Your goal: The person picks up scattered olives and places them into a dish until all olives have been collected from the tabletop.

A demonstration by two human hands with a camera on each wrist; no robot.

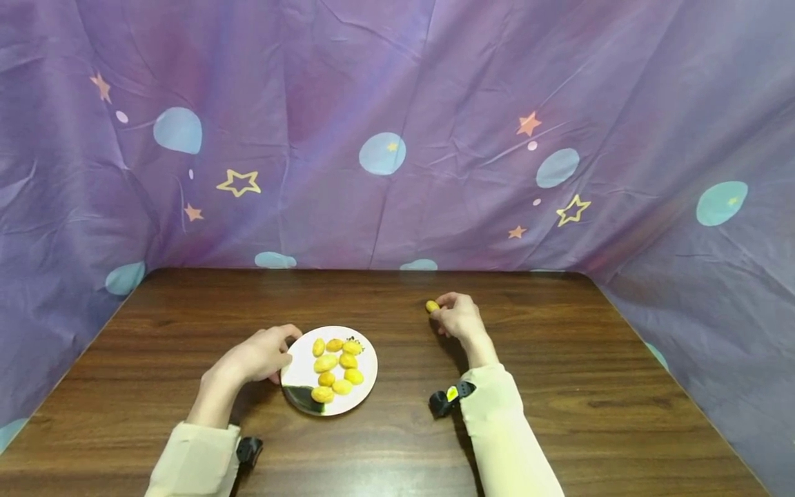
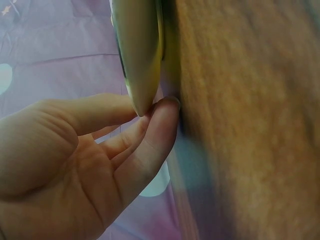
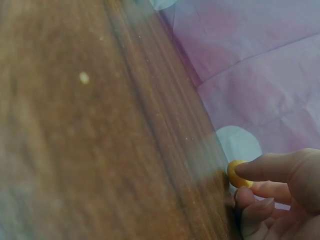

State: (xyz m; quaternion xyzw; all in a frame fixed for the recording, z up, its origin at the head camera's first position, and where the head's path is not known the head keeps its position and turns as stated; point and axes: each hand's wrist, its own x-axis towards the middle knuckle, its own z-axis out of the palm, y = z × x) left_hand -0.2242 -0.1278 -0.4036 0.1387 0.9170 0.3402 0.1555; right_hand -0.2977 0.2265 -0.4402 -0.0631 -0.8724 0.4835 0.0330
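My left hand [image 1: 257, 355] pinches the left rim of a round white plate [image 1: 366, 383], thumb above and fingers below in the left wrist view. The plate has a dark green patch at its lower left and a small printed design at its upper right. On it lie several small yellow oval pieces [image 1: 326, 363] that look like little potatoes. Farther back and to the right, my right hand [image 1: 459, 317] pinches one more yellow oval piece [image 3: 236, 172] between thumb and fingers, low over the table. Its far side is covered by the fingers.
Both hands work over a brown wood-grain table [image 1: 590, 386]. A purple cloth [image 1: 323, 138] with stars and blue spots hangs behind it and along the sides. Black wrist cameras [image 1: 441, 402] sit at both sleeve cuffs.
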